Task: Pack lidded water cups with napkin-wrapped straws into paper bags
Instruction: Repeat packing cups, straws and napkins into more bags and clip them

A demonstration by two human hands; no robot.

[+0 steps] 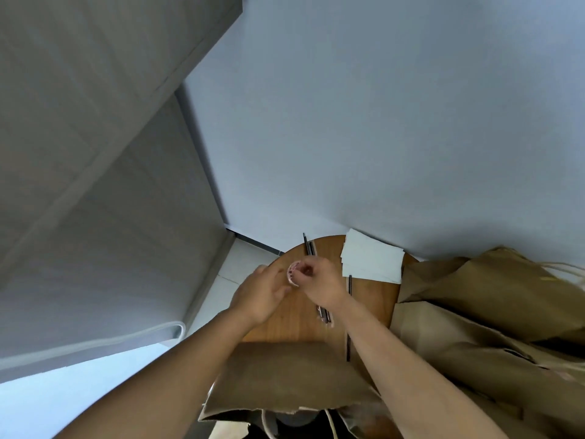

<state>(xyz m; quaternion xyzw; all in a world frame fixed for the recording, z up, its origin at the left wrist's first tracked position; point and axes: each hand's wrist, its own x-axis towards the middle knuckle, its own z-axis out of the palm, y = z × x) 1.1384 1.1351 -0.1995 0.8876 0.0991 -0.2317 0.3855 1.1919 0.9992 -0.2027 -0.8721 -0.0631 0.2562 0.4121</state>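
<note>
A: Hands? We see the right hand pinching a small patterned roll above the round table.

B: We see the left hand relaxed, fingers touching it; napkins and paper bags lie nearby.

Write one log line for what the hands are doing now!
right hand: pinches small round roll | left hand: open beside roll | napkins, straws: on table
</note>
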